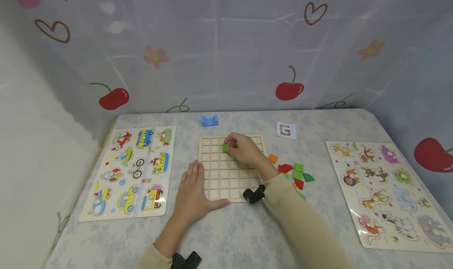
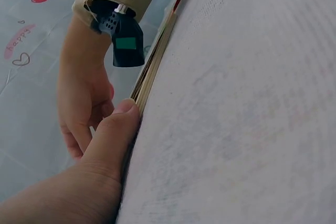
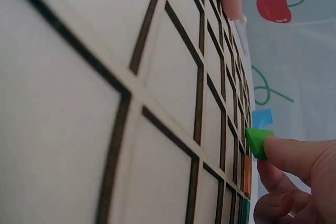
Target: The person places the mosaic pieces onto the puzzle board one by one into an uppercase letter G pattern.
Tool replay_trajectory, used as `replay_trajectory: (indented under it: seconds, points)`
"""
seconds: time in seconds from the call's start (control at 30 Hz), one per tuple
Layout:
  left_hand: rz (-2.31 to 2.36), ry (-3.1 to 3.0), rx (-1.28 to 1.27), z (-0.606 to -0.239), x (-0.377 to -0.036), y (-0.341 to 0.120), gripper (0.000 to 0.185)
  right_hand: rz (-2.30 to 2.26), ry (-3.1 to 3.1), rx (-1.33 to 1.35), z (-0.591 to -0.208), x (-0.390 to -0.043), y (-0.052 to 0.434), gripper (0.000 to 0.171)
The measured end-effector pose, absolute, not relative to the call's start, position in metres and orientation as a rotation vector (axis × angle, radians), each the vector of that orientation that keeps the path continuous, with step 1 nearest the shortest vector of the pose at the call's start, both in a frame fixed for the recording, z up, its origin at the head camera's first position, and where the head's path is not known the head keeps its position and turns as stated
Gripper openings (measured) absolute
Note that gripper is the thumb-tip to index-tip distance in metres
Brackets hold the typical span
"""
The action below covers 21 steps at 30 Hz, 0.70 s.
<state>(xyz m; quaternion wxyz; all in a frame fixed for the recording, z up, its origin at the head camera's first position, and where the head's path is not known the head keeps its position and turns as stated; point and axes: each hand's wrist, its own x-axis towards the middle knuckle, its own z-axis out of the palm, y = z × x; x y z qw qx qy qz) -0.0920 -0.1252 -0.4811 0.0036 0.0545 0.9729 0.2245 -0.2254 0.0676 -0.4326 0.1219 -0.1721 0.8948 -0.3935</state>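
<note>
A wooden grid board (image 1: pixel 214 174) with square cells lies in the middle of the table. My right hand (image 1: pixel 245 149) reaches over its far part and pinches a green square tile (image 3: pixel 257 141) between thumb and fingers, close over the cells. In the right wrist view, an orange tile (image 3: pixel 247 174) and a darker green tile (image 3: pixel 245 211) lie in cells beside that hand; the hand hides them in the head view. My left hand (image 1: pixel 192 192) rests at the board's near left corner, fingers straight along the left side and thumb along the front edge.
Loose red, green and orange pieces (image 1: pixel 298 175) lie right of the board. Behind it are a blue holder (image 1: pixel 209 121) and a pattern card (image 1: pixel 286 130) with a coloured G. A vehicle puzzle (image 1: pixel 138 218) lies left, an animal puzzle (image 1: pixel 357 206) right. A printed curtain (image 1: pixel 226 64) hangs behind.
</note>
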Motion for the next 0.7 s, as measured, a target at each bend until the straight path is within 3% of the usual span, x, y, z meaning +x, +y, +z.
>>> replay_trajectory:
  seconds: [0.7]
  points:
    - [0.698,3.054,0.181,-0.482,-0.092,-0.125,0.145,-0.927,2.751,-0.498,-0.434,-0.224,0.054,0.019]
